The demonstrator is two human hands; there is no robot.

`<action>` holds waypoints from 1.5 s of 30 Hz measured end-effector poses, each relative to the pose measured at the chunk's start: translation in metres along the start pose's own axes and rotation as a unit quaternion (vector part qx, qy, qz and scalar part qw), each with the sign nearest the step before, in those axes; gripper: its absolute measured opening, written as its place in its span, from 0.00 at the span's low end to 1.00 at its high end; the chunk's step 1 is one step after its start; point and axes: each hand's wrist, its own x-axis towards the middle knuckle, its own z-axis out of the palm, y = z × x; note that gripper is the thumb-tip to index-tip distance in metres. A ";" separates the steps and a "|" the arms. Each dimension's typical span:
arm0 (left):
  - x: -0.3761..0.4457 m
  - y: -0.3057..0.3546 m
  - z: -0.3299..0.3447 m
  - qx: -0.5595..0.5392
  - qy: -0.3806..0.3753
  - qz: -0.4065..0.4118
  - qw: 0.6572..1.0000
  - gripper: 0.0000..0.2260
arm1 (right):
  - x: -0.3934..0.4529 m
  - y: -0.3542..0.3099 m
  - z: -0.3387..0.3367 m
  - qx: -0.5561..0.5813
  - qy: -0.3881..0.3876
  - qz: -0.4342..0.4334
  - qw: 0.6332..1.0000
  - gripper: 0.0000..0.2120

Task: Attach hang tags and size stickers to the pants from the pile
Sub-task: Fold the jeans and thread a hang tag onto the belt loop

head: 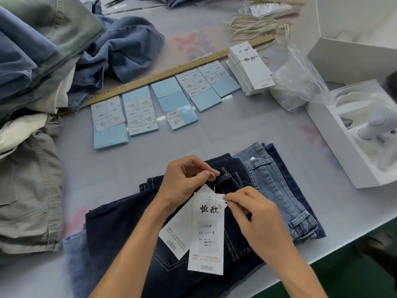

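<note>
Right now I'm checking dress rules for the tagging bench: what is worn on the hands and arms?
Nothing is worn. Both forearms are bare to the frame's edge, with no sleeves, gloves, watch or bracelets. No rings show on the left hand or the right hand. The left thumbnail looks long with a pale tip.

Garment workshop: pants pile (32,61), hang tags (250,67), ruler (161,75).

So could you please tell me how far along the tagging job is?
Done: folded jeans are stacked at the right. In hand: both hands, left and right, are tying the hang tag, sticker already on, to the dark jeans. Left: the pile, with tags and sticker sheets remaining.
</note>
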 end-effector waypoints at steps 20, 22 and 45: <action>-0.005 0.007 0.009 0.064 -0.034 0.050 0.996 0.06 | 0.019 -0.007 0.023 0.382 0.103 0.153 0.905 0.11; -0.006 0.007 0.007 0.063 -0.021 0.054 0.996 0.06 | 0.019 -0.006 0.024 0.380 0.117 0.148 0.906 0.10; -0.013 0.000 -0.001 0.071 -0.025 0.060 0.995 0.09 | 0.022 -0.005 0.033 0.345 0.088 0.109 0.928 0.09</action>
